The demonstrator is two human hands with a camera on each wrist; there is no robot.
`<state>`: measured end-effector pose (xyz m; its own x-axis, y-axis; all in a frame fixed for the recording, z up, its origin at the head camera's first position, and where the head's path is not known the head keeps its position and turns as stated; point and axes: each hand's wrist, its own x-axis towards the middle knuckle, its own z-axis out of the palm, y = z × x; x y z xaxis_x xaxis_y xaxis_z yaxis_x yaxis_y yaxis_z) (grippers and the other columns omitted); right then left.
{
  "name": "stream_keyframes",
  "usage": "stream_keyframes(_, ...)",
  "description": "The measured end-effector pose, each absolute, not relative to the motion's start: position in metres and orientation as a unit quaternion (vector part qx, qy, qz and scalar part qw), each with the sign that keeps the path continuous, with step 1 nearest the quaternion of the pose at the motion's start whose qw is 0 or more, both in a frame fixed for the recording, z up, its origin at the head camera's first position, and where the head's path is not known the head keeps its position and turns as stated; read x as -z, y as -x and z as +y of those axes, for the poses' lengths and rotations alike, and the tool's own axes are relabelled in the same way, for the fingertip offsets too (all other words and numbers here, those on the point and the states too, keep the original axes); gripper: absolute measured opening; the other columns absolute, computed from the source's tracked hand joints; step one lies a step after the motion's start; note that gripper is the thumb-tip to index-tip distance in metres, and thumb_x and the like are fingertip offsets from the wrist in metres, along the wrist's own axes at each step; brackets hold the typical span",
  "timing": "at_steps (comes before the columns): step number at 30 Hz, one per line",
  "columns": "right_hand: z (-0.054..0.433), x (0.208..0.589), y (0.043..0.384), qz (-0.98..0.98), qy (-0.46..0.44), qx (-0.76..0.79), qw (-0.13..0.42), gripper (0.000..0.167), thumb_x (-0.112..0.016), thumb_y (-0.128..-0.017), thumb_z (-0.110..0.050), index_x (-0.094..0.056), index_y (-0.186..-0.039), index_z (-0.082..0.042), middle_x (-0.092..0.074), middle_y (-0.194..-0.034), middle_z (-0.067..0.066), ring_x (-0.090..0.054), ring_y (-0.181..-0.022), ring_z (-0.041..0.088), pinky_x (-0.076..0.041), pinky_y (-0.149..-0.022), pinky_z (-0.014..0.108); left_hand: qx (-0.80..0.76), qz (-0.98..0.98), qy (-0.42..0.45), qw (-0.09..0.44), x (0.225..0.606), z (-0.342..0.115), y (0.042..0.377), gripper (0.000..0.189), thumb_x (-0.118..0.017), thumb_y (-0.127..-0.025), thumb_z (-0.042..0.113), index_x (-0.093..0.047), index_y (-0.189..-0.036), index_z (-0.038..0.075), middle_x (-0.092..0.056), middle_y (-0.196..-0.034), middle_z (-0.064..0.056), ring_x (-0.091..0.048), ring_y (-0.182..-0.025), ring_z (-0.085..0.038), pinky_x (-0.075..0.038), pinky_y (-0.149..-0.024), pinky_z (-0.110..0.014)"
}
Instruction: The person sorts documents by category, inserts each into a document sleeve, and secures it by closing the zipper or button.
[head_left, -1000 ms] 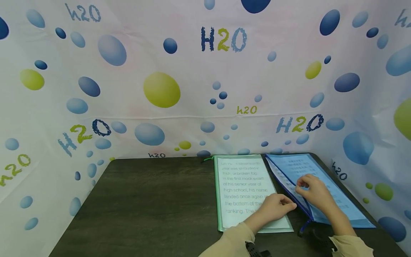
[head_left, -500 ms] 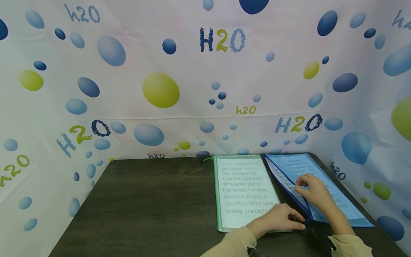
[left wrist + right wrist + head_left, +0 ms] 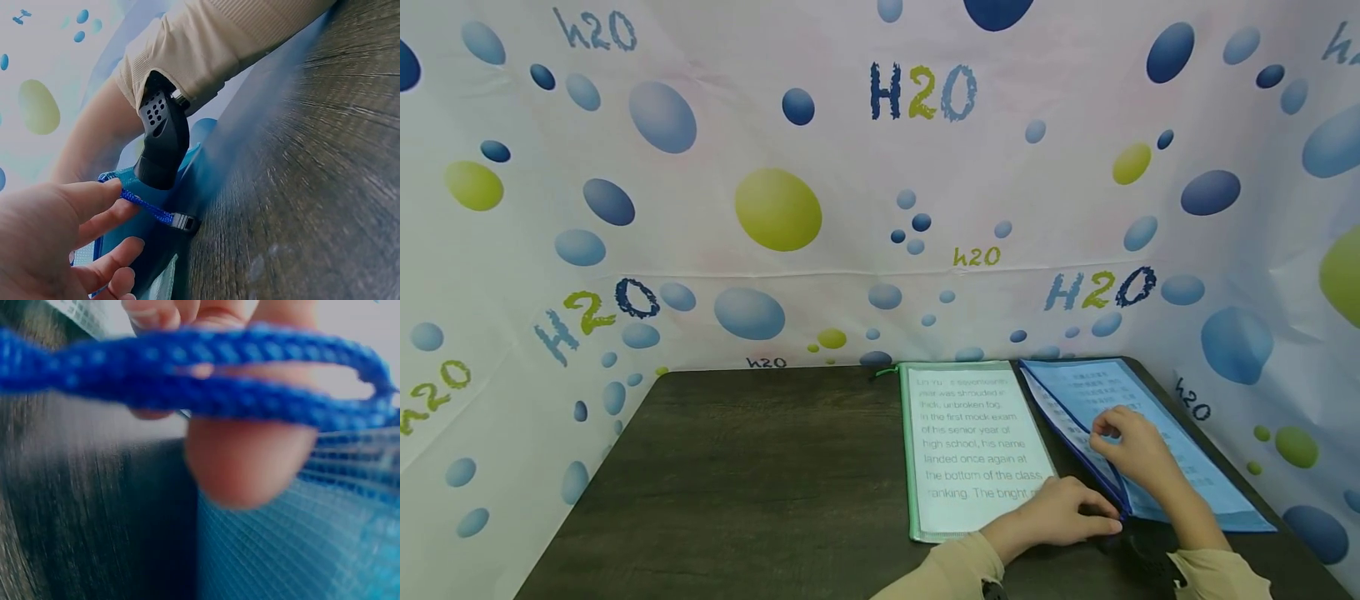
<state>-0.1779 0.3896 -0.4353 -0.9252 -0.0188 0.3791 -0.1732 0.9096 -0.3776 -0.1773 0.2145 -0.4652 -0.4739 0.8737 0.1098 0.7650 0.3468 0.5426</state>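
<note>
A blue mesh zip pouch (image 3: pixel 1195 467) with printed sheets inside lies at the right of the table, its left edge parted. My right hand (image 3: pixel 1131 446) pinches that edge between thumb and index finger. At the pouch's near corner my left hand (image 3: pixel 1063 512) pinches the blue cord zipper pull (image 3: pixel 145 203), which ends in a dark plastic tip. In the left wrist view, the other fingers of the left hand are loosely bent. The right wrist view shows the cord loop up close, with blurred fingertips (image 3: pixel 247 469) behind it; whose hand they belong to is unclear.
A green-edged mesh pouch (image 3: pixel 970 450) holding a page of large print lies left of the blue one, partly under my left forearm. The dark wooden table (image 3: pixel 760 475) extends leftward. A white printed backdrop (image 3: pixel 835 208) stands behind and beside it.
My left hand has moved right and slightly down from over the green pouch to the blue pouch's near corner, where it has taken hold of the zipper pull. The right hand has stayed put.
</note>
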Motion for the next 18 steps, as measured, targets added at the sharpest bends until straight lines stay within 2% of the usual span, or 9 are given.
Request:
stream_keyframes(4, 0.3893, 0.4360, 0.1783, -0.959, -0.050, -0.208, 0.188, 0.009, -0.067, -0.079, -0.003, -0.062, -0.077, -0.010, -0.060, -0.083, 0.005, -0.054, -0.079, 0.020, -0.046, -0.067, 0.037, -0.288, 0.804, -0.504, 0.129, 0.4660, 0.2146, 0.1793, 0.030, -0.050, -0.102, 0.035, -0.070, -0.121, 0.026, -0.070, -0.113, 0.017, -0.057, -0.096, 0.013, -0.037, -0.087, -0.016)
stream_keyframes(8, 0.3891, 0.4361, 0.1776, -0.958, -0.050, -0.208, 0.189, 0.009, -0.067, -0.079, -0.002, -0.062, -0.077, -0.010, -0.060, -0.083, 0.006, -0.054, -0.079, 0.021, -0.047, -0.067, 0.039, -0.340, 0.787, -0.475, 0.197, 0.4658, 0.2149, 0.1804, 0.033, -0.044, -0.104, 0.035, -0.070, -0.121, 0.024, -0.070, -0.115, 0.017, -0.057, -0.101, 0.012, -0.038, -0.097, -0.021)
stream_keyframes(10, 0.3892, 0.4360, 0.1772, -0.958, -0.048, -0.210, 0.187, 0.009, -0.067, -0.079, -0.002, -0.062, -0.077, -0.010, -0.060, -0.084, 0.006, -0.054, -0.079, 0.021, -0.047, -0.067, 0.040, -0.379, 0.776, -0.444, 0.240, 0.4655, 0.2157, 0.1797, 0.033, -0.044, -0.104, 0.035, -0.072, -0.116, 0.022, -0.070, -0.114, 0.017, -0.057, -0.100, 0.011, -0.041, -0.093, -0.019)
stream_keyframes(14, 0.3887, 0.4367, 0.1769, -0.959, -0.050, -0.208, 0.188, 0.010, -0.068, -0.079, -0.003, -0.062, -0.077, -0.010, -0.059, -0.083, 0.005, -0.053, -0.077, 0.019, -0.046, -0.066, 0.037, -0.448, 0.749, -0.378, 0.310, 0.4643, 0.2160, 0.1771, 0.036, -0.047, -0.102, 0.038, -0.075, -0.104, 0.016, -0.068, -0.112, 0.018, -0.055, -0.096, 0.009, -0.046, -0.078, -0.016)
stream_keyframes(18, 0.3870, 0.4385, 0.1777, -0.958, -0.061, -0.206, 0.191, 0.010, -0.069, -0.079, -0.003, -0.063, -0.076, -0.010, -0.058, -0.081, 0.004, -0.051, -0.075, 0.017, -0.044, -0.064, 0.034, -0.501, 0.728, -0.318, 0.344, 0.4626, 0.2148, 0.1745, 0.038, -0.051, -0.101, 0.039, -0.074, -0.098, 0.010, -0.068, -0.102, 0.017, -0.056, -0.092, 0.006, -0.045, -0.080, -0.019)
